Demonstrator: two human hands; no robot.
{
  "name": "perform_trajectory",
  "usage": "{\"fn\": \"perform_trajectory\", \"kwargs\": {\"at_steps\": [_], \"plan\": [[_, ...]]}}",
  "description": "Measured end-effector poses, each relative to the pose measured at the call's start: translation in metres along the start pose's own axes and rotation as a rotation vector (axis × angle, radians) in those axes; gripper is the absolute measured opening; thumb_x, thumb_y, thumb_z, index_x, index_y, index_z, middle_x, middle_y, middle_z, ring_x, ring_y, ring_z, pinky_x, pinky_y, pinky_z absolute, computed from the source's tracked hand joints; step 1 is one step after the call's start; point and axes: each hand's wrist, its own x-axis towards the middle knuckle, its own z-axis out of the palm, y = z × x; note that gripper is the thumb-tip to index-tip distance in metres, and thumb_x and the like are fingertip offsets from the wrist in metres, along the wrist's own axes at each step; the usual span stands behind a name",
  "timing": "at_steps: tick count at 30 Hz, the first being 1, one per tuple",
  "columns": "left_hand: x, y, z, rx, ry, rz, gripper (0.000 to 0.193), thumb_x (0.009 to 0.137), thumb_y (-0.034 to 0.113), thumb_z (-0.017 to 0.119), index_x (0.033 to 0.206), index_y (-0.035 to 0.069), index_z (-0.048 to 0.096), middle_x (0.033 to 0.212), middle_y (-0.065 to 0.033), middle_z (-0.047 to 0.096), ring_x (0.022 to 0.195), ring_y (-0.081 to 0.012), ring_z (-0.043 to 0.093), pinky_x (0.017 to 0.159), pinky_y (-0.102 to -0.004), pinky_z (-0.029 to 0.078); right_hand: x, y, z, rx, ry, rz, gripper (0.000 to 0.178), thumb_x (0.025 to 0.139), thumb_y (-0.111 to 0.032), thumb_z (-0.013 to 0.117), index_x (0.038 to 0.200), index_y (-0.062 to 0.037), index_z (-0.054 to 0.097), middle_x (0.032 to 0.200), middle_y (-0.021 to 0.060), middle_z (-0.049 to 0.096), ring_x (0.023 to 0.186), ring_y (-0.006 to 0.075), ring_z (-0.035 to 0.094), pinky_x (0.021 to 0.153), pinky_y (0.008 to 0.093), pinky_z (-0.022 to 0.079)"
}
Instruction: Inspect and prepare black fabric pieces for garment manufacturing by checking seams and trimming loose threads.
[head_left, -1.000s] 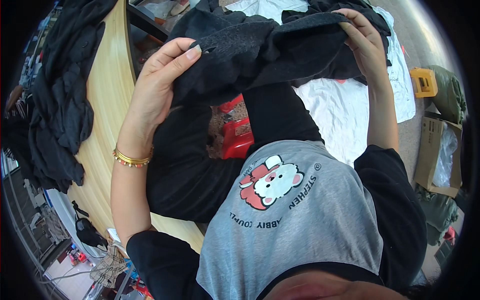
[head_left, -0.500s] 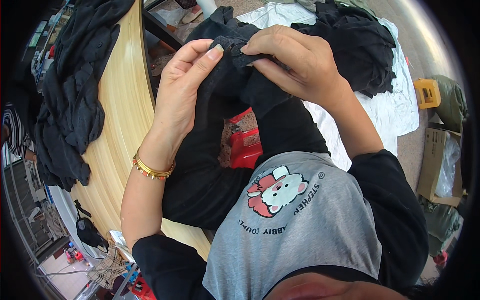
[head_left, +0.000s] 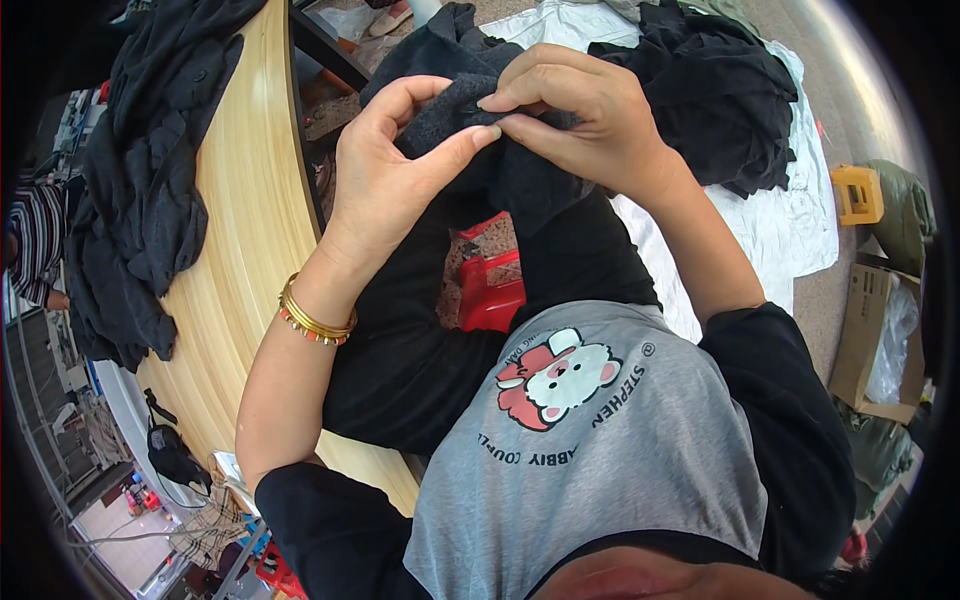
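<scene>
A dark grey knit garment [head_left: 525,190] hangs from both hands above my lap. My left hand [head_left: 395,150] grips a folded edge of it, the thumb reaching across toward the other hand. Opposite, my right hand [head_left: 590,120] pinches the same edge between thumb and forefinger. The fingertips of both hands nearly meet there. Whether something small sits between the right fingertips is too small to make out. Part of the garment lies over my knees and beyond them.
On my left stands a wood-grain table [head_left: 250,200] with dark garments [head_left: 150,190] heaped along it. A black garment pile [head_left: 700,100] lies on a white sheet [head_left: 770,230] at the right. Further right are a yellow stool [head_left: 857,196] and a cardboard box [head_left: 862,335]. A red stool [head_left: 490,290] shows between my legs.
My left thumb has slid right, toward the right fingertips. The garment's edge is turned over between the hands. My right hand has stayed almost in place, still pinching.
</scene>
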Motion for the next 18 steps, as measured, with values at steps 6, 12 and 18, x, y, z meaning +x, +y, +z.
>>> {"fn": "perform_trajectory", "kwargs": {"at_steps": [6, 12, 18], "plan": [[-0.001, -0.014, -0.002, 0.249, 0.053, 0.149, 0.034, 0.079, 0.016, 0.079, 0.104, -0.001, 0.065, 0.094, -0.0051, 0.069, 0.082, -0.0103, 0.062, 0.075, -0.0247, 0.051, 0.000, 0.006, -0.001, 0.055, -0.158, 0.053, 0.017, 0.077, 0.002, 0.073, 0.093, -0.0030, 0.072, 0.086, 0.0053, 0.067, 0.075, 0.0146, 0.066, 0.063, 0.0231, 0.053], [0.001, -0.017, 0.000, 0.304, 0.064, 0.200, 0.030, 0.078, 0.015, 0.076, 0.103, 0.001, 0.066, 0.085, -0.0037, 0.067, 0.074, -0.0092, 0.058, 0.068, -0.0239, 0.048, 0.005, 0.012, -0.003, 0.131, -0.216, 0.042, 0.024, 0.076, 0.000, 0.074, 0.099, -0.0050, 0.071, 0.091, 0.0037, 0.067, 0.077, 0.0126, 0.065, 0.063, 0.0229, 0.054], [0.003, -0.020, 0.001, 0.255, 0.046, 0.188, 0.027, 0.078, 0.014, 0.075, 0.102, 0.003, 0.067, 0.080, -0.0008, 0.064, 0.070, -0.0072, 0.055, 0.064, -0.0227, 0.046, 0.006, 0.018, 0.005, 0.149, -0.221, 0.137, 0.040, 0.075, -0.009, 0.077, 0.114, -0.0090, 0.068, 0.095, 0.0002, 0.067, 0.074, 0.0081, 0.060, 0.057, 0.0173, 0.043]]}}
